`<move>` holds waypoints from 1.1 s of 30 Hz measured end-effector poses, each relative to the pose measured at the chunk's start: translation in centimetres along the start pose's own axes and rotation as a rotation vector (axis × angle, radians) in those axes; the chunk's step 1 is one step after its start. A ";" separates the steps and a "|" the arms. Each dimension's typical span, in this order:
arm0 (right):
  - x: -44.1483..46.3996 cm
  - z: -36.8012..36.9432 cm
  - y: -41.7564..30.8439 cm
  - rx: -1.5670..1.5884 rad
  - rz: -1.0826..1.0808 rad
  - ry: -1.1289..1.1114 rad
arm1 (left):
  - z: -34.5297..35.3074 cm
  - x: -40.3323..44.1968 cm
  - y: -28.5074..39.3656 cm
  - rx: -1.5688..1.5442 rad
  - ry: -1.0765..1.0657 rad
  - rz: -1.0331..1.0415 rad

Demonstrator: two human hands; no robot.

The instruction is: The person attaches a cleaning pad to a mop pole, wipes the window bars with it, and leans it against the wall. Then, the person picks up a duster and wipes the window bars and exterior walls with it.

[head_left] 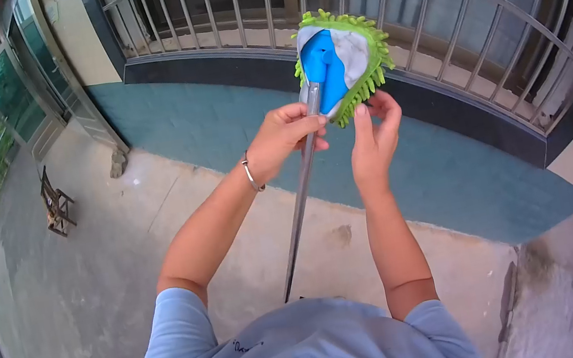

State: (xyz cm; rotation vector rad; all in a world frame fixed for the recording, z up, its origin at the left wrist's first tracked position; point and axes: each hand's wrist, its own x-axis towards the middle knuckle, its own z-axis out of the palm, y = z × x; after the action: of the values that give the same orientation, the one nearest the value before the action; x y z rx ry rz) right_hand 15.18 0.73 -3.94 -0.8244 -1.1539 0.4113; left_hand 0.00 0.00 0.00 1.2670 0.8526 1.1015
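A mop (330, 65) is raised in front of me, its blue triangular plate facing me and a green chenille pad (373, 51) with a pale backing wrapped round the edges. Its grey metal pole (301, 211) slants down toward my body. My left hand (286, 133) is closed near the top of the pole, thumb and fingers at the pad's lower edge. At the lower right edge of the pad, my right hand (377, 130) has its thumb and fingers pinched on the green fringe; part of the fingers is behind the pad.
Behind the mop runs a window with metal bars (238, 5) above a dark ledge and a blue-green wall (186, 124). A small wooden chair (55, 202) stands on the concrete floor (101, 293) at left. A glass door (18, 95) is ajar at the far left.
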 end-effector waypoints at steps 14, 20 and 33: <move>3.4 0.1 -1.6 0.337 0.148 -0.154 | 1.0 0.6 0.3 0.026 -0.138 0.002; 3.0 0.4 -0.6 0.339 0.200 -0.252 | 1.9 0.5 -1.2 -0.130 0.083 0.220; 2.8 0.9 -0.2 0.509 0.278 -0.292 | 0.2 1.5 -1.2 0.064 0.116 0.352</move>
State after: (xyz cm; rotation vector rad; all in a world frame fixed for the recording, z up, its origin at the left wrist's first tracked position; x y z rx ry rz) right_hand 15.41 2.80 -1.82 -0.4826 -1.1302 1.0363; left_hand 0.78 1.44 -1.04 1.4540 0.7728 1.4470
